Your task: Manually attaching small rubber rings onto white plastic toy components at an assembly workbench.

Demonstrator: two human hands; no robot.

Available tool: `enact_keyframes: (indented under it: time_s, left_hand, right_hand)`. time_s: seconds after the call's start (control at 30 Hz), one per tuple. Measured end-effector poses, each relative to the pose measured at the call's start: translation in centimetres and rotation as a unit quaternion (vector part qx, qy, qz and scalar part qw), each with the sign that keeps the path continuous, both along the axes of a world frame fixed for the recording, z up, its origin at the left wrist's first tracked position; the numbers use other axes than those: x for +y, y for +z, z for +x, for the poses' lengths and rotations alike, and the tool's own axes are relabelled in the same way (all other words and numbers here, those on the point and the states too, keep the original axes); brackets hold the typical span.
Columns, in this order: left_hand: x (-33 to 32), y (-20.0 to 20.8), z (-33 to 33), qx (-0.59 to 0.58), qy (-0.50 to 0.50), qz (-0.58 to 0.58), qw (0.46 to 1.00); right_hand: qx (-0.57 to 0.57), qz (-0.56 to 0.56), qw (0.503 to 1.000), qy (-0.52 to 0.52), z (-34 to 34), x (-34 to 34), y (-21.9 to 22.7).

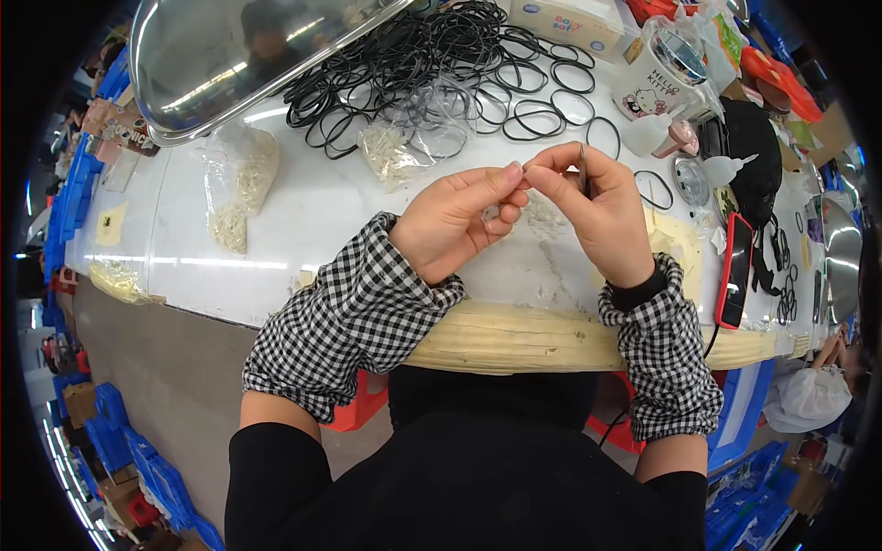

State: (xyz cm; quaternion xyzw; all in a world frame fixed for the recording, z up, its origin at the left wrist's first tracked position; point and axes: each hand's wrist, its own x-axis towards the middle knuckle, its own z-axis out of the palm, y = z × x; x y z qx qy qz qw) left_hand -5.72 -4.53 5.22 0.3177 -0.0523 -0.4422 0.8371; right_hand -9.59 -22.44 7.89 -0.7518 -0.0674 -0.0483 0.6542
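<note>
My left hand (457,219) and my right hand (597,209) meet over the near part of the white table, thumb and finger of each pinched together. Whatever sits between the fingertips is too small to make out. Tucked in the curled fingers of my right hand is a slim metal tool (582,165), perhaps tweezers. Small pale pieces (546,217) lie scattered on the table behind and below the hands. Just beyond my left hand, an opened clear plastic bag (390,151) spills similar pale pieces. Farther left lies another clear bag (250,179) of them.
A heap of black rubber loops (404,64) covers the far middle, beside a shiny metal tray (248,55). At right are a white cup (648,87), squeeze bottles (648,135) and a red-edged phone (734,271). The wooden table edge (514,338) runs under my forearms.
</note>
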Motion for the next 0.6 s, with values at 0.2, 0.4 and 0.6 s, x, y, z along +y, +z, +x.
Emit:
enact_keyframes:
  time_s: [0.2, 0.4, 0.6]
  left_hand:
    - [-0.1, 0.0, -0.2, -0.008, 0.020, 0.029, 0.999]
    - [-0.5, -0.4, -0.7, 0.001, 0.028, 0.024, 0.999]
    - [-1.0, -0.6, -1.3, -0.011, 0.031, 0.012, 0.999]
  right_hand:
    - [-0.058, -0.090, 0.993, -0.042, -0.6, 0.0, 0.1]
    - [-0.054, -0.094, 0.992, -0.057, -1.1, 0.3, 0.0]
    - [-0.062, -0.092, 0.991, -0.075, -1.5, 0.8, -0.3]
